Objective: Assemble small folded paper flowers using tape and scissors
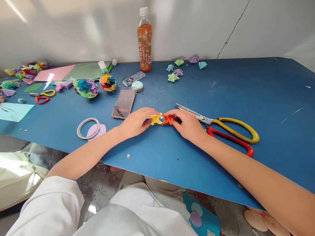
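Yellow and orange crinkled paper pieces [162, 119], seemingly joined, lie on the blue table [246, 88] just left of the scissors [221, 126]. The left hand [136, 122] pinches the yellow end, the right hand [188, 124] the orange.

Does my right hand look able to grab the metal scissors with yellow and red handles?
Probably yes: the scissors lie just beside the right hand, nothing between, though it pinches orange folded paper.

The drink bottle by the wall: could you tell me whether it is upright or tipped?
Upright: the bottle stands on its base on the blue table, white cap on top.
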Action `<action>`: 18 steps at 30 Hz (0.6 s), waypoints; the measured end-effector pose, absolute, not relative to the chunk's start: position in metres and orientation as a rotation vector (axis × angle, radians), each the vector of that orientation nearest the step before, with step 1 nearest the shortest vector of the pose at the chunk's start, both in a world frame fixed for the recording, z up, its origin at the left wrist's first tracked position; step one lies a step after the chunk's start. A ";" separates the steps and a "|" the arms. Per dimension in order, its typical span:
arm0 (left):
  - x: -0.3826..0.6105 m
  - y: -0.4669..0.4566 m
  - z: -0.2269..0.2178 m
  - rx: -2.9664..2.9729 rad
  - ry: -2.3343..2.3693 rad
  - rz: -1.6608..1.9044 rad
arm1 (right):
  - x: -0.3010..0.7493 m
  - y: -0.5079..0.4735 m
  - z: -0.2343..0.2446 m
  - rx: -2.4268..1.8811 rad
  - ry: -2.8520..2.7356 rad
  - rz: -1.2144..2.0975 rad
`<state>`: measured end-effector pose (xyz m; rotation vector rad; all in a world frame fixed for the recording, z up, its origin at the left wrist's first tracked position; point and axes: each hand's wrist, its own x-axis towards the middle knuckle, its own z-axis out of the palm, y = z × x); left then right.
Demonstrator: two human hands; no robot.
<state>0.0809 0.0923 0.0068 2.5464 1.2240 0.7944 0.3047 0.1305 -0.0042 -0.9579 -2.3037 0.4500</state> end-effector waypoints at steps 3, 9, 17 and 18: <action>0.082 0.092 0.008 2.530 1.244 0.776 | 0.304 0.130 -0.005 -0.935 -2.333 0.421; 0.085 0.091 0.008 2.487 1.278 0.803 | 0.302 0.127 -0.007 -0.931 -2.375 0.346; 0.086 0.092 0.012 2.449 1.308 0.811 | 0.302 0.126 -0.006 -1.005 -2.364 0.239; 0.085 0.092 0.012 2.448 1.300 0.813 | 0.302 0.126 -0.007 -1.002 -2.368 0.230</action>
